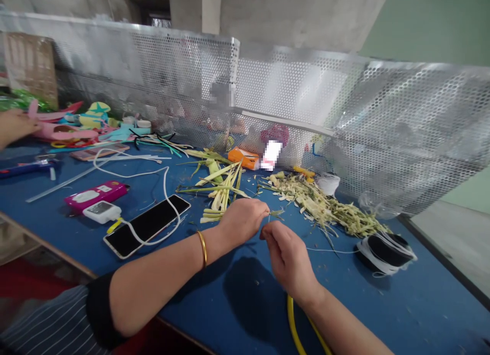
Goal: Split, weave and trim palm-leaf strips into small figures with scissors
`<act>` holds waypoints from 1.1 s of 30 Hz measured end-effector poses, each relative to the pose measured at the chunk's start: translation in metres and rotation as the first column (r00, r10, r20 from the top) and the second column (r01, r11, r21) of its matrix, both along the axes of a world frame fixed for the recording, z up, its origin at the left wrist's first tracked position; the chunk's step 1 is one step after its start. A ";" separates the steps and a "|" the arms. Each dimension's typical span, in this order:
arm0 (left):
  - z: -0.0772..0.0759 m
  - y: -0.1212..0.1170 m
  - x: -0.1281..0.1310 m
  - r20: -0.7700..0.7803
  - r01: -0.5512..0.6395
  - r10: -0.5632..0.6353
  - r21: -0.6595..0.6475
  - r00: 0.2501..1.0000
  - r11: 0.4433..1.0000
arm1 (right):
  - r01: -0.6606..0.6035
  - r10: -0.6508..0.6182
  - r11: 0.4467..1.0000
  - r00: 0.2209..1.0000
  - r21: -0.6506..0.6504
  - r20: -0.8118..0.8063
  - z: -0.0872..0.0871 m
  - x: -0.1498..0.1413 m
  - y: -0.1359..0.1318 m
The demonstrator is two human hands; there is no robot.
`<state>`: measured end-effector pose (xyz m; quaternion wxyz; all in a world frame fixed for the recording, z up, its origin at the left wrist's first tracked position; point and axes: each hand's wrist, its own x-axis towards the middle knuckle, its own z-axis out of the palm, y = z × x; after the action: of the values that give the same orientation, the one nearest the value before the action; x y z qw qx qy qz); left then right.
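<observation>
My left hand (pixel 245 218), with a gold bangle at the wrist, is closed in a pinch above the blue table (pixel 429 299). A greenish plant wisp (pixel 277 212) shows just past its fingertips; whether the fingers hold it I cannot tell. Close by on the right, my right hand (pixel 293 258) is curled shut, fingertips pinched. White thread (pixel 331 251) runs to it from a black spool wound with white (pixel 386 254). A faint strand shows between both hands. Pale plant stalks (pixel 225 192) lie behind my left hand. Under my right wrist curves a yellow loop (pixel 293 324), partly hidden.
Plant scraps (pixel 325 202) are heaped behind my right hand. Left lie a black-screened phone (pixel 147 226), a magenta device (pixel 95 196) and a white cable (pixel 166 181). An orange packet (pixel 244 158) stands by the perforated metal screen (pixel 283 84). Another person's hand (pixel 15 126) touches pink pieces.
</observation>
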<state>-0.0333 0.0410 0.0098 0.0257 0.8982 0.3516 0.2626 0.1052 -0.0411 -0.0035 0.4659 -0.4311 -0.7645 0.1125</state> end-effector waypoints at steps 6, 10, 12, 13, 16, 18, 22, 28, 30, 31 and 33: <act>0.006 -0.001 -0.001 -0.165 0.282 -0.278 0.002 0.946 0.959 | -0.170 -0.008 0.935 0.866 -0.310 -0.500 0.021 0.026 0.013; 0.015 -0.002 -0.001 0.030 0.473 -0.474 -0.156 0.880 0.867 | -0.487 -0.113 0.747 0.578 -0.452 -0.808 0.022 0.044 0.025; 0.019 -0.003 -0.001 0.183 0.471 -0.438 -0.216 0.880 0.855 | -0.585 -0.188 0.679 0.445 -0.443 -0.876 0.016 0.046 0.029; 0.021 -0.004 -0.001 0.244 0.442 -0.387 -0.240 0.889 0.864 | -0.611 -0.216 0.665 0.394 -0.430 -0.894 0.012 0.045 0.030; 0.021 -0.004 -0.001 0.360 0.301 -0.191 -0.281 0.913 0.911 | -0.604 -0.252 0.693 0.307 -0.392 -0.918 0.001 0.034 0.031; 0.018 -0.002 0.000 0.390 0.215 -0.101 -0.259 0.915 0.942 | -0.556 -0.237 0.745 0.295 -0.368 -0.925 -0.004 0.023 0.028; 0.009 0.004 0.001 0.358 0.096 -0.036 -0.152 0.933 0.984 | -0.427 -0.192 0.837 0.356 -0.342 -0.915 -0.006 0.001 0.017; -0.002 0.004 0.003 0.224 0.060 -0.046 -0.056 0.974 0.997 | -0.326 -0.242 0.867 0.386 -0.377 -0.890 -0.007 -0.009 0.009; -0.003 0.003 0.003 0.171 0.045 -0.035 -0.052 0.985 0.998 | -0.276 -0.224 0.889 0.436 -0.366 -0.872 -0.010 -0.010 0.008; -0.003 0.003 0.003 0.134 0.036 -0.029 -0.052 0.991 0.998 | -0.232 -0.215 0.900 0.497 -0.368 -0.841 -0.010 -0.010 0.008; -0.004 0.003 0.002 0.046 0.042 -0.040 -0.048 0.998 0.998 | -0.107 -0.202 0.924 0.679 -0.368 -0.706 -0.009 -0.007 0.008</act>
<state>-0.0315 0.0437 0.0063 0.0609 0.8982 0.3385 0.2736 0.0984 -0.0333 -0.0129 0.6423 -0.4517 -0.4652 0.4087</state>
